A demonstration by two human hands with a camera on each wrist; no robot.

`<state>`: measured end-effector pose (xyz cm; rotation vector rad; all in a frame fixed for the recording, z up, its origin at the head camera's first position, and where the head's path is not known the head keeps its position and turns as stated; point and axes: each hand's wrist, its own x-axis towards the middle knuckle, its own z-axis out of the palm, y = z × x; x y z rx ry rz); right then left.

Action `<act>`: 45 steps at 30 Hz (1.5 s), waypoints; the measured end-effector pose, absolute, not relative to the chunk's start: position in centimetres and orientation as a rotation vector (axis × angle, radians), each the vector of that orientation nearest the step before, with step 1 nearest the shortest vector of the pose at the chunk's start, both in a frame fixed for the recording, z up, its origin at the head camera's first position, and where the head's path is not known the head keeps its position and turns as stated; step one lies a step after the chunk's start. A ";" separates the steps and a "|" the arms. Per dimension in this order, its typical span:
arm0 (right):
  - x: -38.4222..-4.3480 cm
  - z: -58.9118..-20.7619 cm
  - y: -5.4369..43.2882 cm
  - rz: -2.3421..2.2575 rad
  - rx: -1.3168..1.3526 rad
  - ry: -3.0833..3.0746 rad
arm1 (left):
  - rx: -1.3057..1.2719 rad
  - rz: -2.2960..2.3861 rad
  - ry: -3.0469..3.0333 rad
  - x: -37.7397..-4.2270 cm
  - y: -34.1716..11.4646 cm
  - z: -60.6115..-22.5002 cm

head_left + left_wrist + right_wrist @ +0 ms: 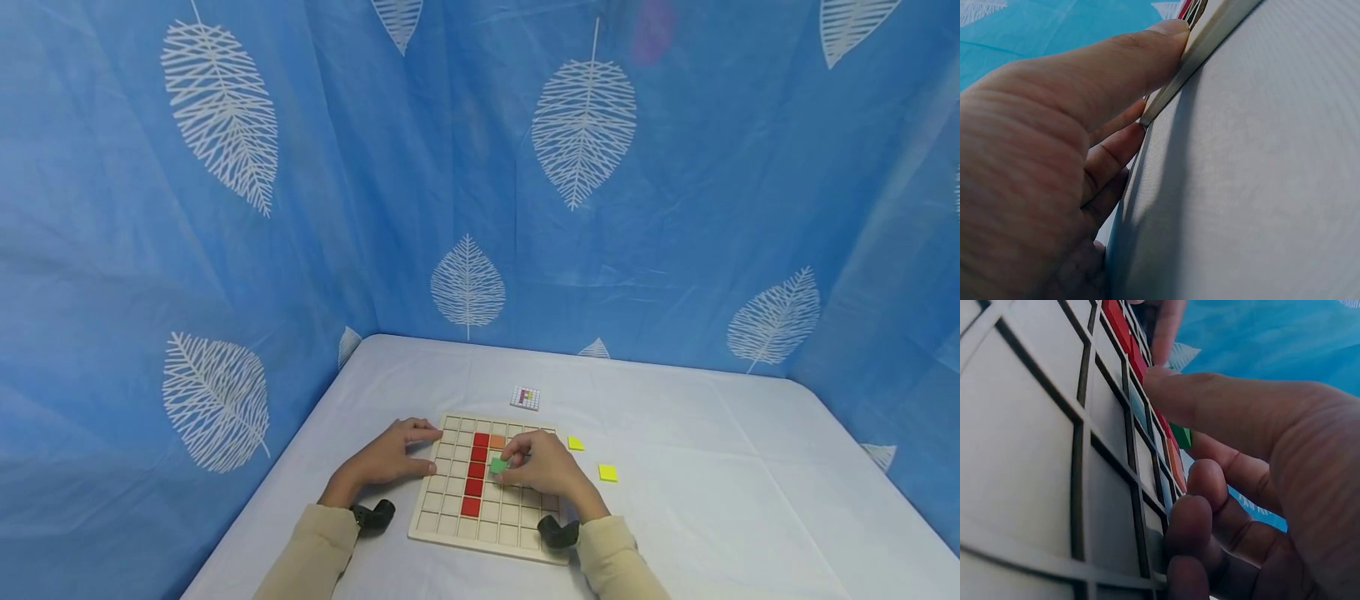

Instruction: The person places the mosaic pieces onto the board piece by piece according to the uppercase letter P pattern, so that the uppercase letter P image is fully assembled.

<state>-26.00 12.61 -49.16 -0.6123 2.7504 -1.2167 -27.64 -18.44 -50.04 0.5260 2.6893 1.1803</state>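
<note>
Right hand [547, 464] pinches green tile [498, 467]; printed grid card [526, 398] beyond board [447, 526].

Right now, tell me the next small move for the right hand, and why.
Probably ease the green tile down onto the board, just right of the red tiles and below the orange tile: the right hand pinches it there, and in its wrist view the tile stands proud of the board. The left hand touches the board's left side, which should help steady it.
</note>
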 end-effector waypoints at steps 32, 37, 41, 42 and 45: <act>-25.3 -49.0 11.5 -1.041 -0.584 2.866 | 0.553 1.155 2.710 -28.1 -18.6 -50.5; -25.3 -49.0 11.5 -1.043 -0.577 2.856 | 0.559 1.166 2.705 -28.1 -18.6 -50.5; -25.3 -49.0 11.5 -1.034 -0.566 2.855 | 0.559 1.164 2.708 -28.0 -18.6 -50.5; -25.3 -49.0 11.5 -1.034 -0.569 2.855 | 0.559 1.162 2.709 -28.0 -18.6 -50.5; -25.3 -49.0 11.5 -1.032 -0.569 2.854 | 0.561 1.158 2.710 -28.0 -18.6 -50.4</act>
